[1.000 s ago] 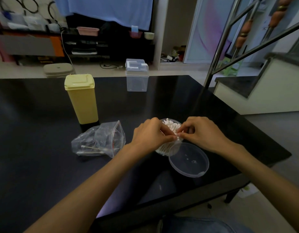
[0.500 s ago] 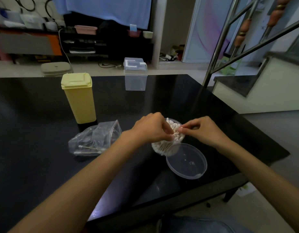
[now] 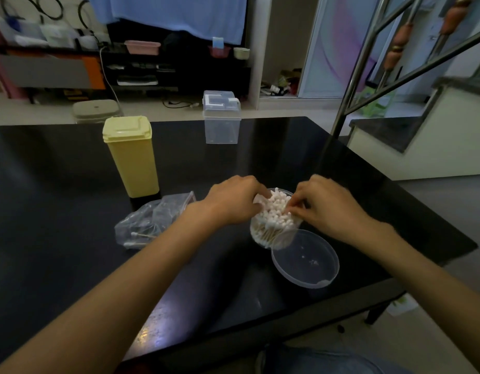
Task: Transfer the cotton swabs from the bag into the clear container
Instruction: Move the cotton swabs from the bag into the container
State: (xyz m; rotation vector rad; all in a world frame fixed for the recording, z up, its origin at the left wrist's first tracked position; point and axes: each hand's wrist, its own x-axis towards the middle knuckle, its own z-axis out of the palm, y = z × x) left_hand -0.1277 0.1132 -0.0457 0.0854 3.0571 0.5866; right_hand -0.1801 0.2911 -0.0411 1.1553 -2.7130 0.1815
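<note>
A round clear container (image 3: 280, 240) stands on the black table (image 3: 71, 184), packed with white-tipped cotton swabs (image 3: 276, 211) that stick up above its rim. My left hand (image 3: 233, 202) curls round the container's left side at the rim. My right hand (image 3: 326, 205) pinches swab tips at the container's right edge. A crumpled clear zip bag (image 3: 152, 220) lies to the left of my left forearm, with a few swabs (image 3: 139, 236) still inside. The container's clear lid (image 3: 305, 259) lies upside down just in front of it.
A tall yellow lidded box (image 3: 131, 155) stands behind the bag. A clear square box with a white lid (image 3: 221, 118) sits near the table's far edge. The table's right corner is close to my right forearm; a metal stair rail (image 3: 352, 85) rises beyond it.
My right fingers have dug in among the swab tips at the container's right rim, and my left hand has slid round its left side. The swab bundle shows more between my hands.
</note>
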